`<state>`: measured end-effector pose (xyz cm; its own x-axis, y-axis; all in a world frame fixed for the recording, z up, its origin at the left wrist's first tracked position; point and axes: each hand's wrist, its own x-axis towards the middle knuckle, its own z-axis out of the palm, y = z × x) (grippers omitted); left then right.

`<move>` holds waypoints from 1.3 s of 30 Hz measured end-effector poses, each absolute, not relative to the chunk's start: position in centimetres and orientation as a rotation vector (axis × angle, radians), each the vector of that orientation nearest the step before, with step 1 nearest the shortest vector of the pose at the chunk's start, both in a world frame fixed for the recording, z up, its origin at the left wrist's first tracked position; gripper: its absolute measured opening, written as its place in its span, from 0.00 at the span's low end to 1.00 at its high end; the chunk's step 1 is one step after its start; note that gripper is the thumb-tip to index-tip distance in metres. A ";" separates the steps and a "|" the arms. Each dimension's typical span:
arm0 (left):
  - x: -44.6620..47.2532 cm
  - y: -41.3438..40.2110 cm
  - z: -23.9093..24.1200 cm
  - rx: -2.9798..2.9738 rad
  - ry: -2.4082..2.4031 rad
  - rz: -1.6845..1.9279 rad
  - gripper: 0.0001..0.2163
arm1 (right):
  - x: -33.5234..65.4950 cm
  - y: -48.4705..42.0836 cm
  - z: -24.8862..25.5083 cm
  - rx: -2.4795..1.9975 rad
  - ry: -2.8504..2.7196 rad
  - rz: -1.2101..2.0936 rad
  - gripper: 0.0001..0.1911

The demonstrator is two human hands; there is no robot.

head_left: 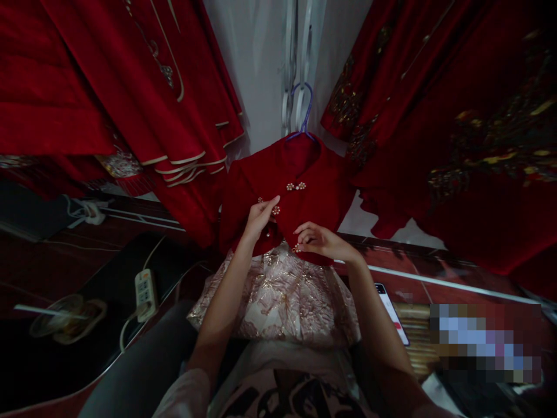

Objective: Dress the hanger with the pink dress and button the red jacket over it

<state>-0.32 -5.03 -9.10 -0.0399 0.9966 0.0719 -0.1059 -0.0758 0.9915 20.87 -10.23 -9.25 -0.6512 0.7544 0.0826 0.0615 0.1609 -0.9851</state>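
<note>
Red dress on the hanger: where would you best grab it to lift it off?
Probably the purple hanger hook, from the front, just under its curve. It stands clear above the collar and carries the whole red dress, while the soft fabric would only bunch.

Red glossy surface (456, 276) bearing phone (391, 313), power strip (145, 292)

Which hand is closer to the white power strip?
Left. The left hand holds the red jacket up and right of the power strip; the right hand lies farther right.
</note>
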 end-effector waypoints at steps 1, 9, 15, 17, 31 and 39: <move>0.0 -4.7 -8.5 1.298 1.114 1.363 0.16 | 21.3 -10.4 -9.0 -0.774 -1.873 1.560 0.18; 1.7 -2.5 -4.3 2.534 1.390 1.240 0.10 | 22.7 -11.1 -7.5 -0.803 -1.888 1.571 0.17; 1.9 -1.9 -2.4 2.820 1.244 1.053 0.08 | 23.1 -11.0 -7.5 -0.792 -1.909 1.556 0.16; 2.0 -1.7 -2.0 2.831 1.141 1.034 0.07 | 23.2 -11.0 -7.5 -0.793 -1.912 1.559 0.16; 1.1 -2.9 -1.6 2.522 1.578 1.427 0.19 | 16.6 -4.7 -4.1 -0.860 -1.427 1.006 0.24; -4.5 -1.7 0.9 2.250 2.374 0.878 0.24 | 17.3 -1.2 -5.4 -1.591 -1.574 0.420 0.52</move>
